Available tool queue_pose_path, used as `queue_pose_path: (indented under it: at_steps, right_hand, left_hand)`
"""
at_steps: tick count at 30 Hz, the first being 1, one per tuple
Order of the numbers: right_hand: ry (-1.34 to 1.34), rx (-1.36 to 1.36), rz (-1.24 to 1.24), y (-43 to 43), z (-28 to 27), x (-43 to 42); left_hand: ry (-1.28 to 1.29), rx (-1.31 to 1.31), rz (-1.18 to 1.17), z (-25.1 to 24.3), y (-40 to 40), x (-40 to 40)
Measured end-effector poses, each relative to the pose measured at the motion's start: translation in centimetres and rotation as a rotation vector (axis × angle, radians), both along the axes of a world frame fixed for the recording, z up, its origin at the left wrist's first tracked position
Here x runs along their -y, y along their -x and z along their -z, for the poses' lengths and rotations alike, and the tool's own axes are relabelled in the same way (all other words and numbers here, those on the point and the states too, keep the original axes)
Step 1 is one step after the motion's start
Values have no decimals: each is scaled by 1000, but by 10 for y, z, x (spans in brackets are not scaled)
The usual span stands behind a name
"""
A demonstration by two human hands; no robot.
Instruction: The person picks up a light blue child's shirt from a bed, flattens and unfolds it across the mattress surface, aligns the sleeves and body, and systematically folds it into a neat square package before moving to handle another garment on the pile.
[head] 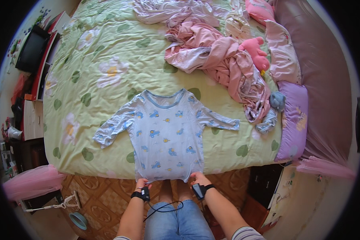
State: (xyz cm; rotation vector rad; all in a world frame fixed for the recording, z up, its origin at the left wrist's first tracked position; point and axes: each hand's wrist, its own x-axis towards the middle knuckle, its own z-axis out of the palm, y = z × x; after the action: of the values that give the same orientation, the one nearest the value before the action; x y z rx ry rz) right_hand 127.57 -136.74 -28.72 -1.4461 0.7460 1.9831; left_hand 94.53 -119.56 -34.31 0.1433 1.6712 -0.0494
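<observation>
A light blue long-sleeved children's shirt [168, 138] with a vehicle print lies spread on the green flowered bedsheet [108, 102], its neckline pointing away from me. The left sleeve in view is bent and wrinkled; the right one stretches outward. At the bed's near edge, my left hand [143, 183] pinches the left corner of the hem. My right hand [200, 179] pinches the hem near its right corner. Both wrists wear black straps with small devices, and a dark cable hangs between them.
A crumpled pink blanket [222, 57], a pink plush toy [256, 54], a blue plush toy [277, 101] and a purple pillow [293, 120] lie at the right. Pink netting [34, 181] hangs at the left bed corner. A mop [63, 204] and a blue basin [78, 221] are on the floor.
</observation>
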Motion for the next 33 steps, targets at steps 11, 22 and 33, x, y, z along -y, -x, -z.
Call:
queue_pose_path:
  at_steps: [11,22,33]
  right_hand:
    - [253,1622,376,-295,-18,-6]
    - [299,1233,-153,-364,0,-20]
    - [-306,1147,500,-351,-73,-27]
  left_hand:
    - [8,-30,127,-60,-12,-16]
    - [-1207,-591,776,-144,-234,-47]
    - [-1422,230,1416,-163,-441,-24]
